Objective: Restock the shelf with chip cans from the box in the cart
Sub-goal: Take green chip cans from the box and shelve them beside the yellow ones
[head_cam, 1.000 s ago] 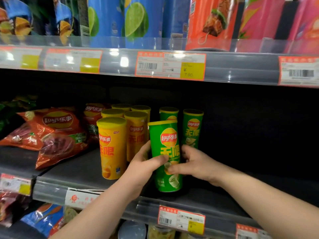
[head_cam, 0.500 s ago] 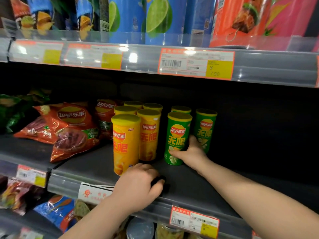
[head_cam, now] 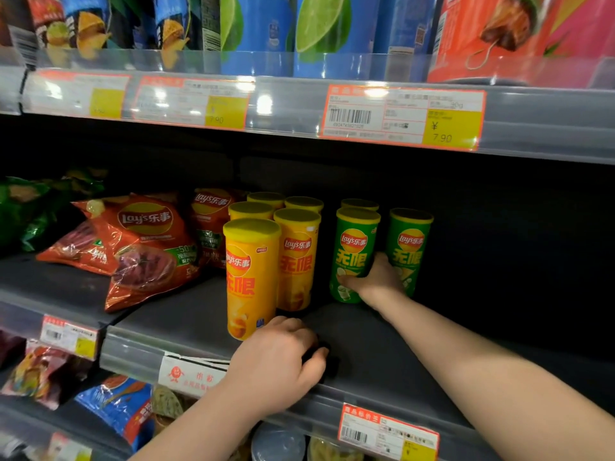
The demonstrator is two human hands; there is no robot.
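My right hand (head_cam: 376,282) grips the green can (head_cam: 354,251) low, just right of the yellow cans (head_cam: 253,277) on the shelf (head_cam: 382,347). I'd slide it back upright, label forward. My left hand (head_cam: 276,361) rests before them, fingers curled, empty.

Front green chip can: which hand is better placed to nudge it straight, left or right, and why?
Right, probably: the right hand grips the front green can near its base; the left hand rests on the shelf beside the front yellow can.
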